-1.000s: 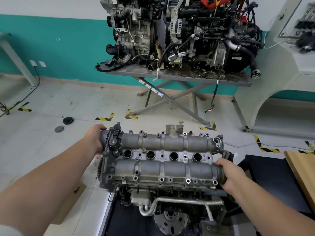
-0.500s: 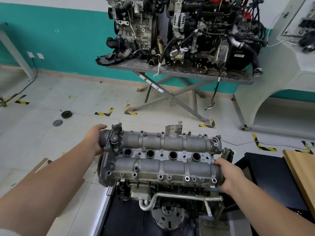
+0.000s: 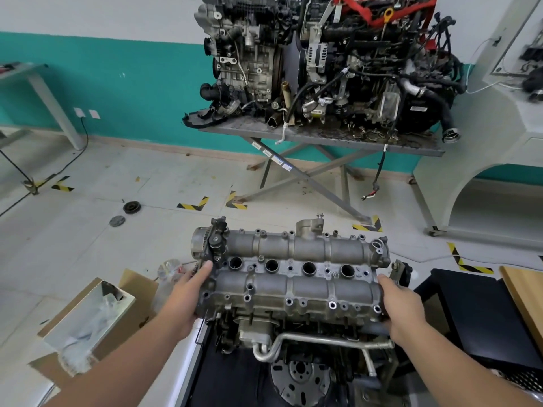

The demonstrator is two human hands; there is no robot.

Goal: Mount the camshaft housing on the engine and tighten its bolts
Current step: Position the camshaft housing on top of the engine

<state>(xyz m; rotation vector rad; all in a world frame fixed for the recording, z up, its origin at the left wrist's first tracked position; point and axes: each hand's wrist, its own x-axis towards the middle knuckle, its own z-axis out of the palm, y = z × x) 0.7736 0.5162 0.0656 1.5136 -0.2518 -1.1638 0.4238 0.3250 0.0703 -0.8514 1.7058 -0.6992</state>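
The grey cast camshaft housing [image 3: 293, 271], with two long barrels and a row of round plug holes between them, lies on top of the engine [image 3: 296, 348] in front of me. My left hand [image 3: 185, 298] lies against its left end, fingers stretched along the near barrel's end. My right hand [image 3: 404, 309] grips the right end of the near barrel, fingers wrapped under it. A bent metal pipe [image 3: 317, 343] runs across the engine's front below the housing.
An open cardboard box [image 3: 94, 315] with plastic wrap sits on the floor at left. Beyond stands a steel table [image 3: 323, 136] loaded with two other engines. A black bench [image 3: 484, 315] and a wooden board [image 3: 526, 295] are at right. Small round parts [image 3: 131, 207] lie on the floor.
My left hand left the far left end of the housing and came down to the near barrel's left end. The view tilted and pulled back, showing the cardboard box.
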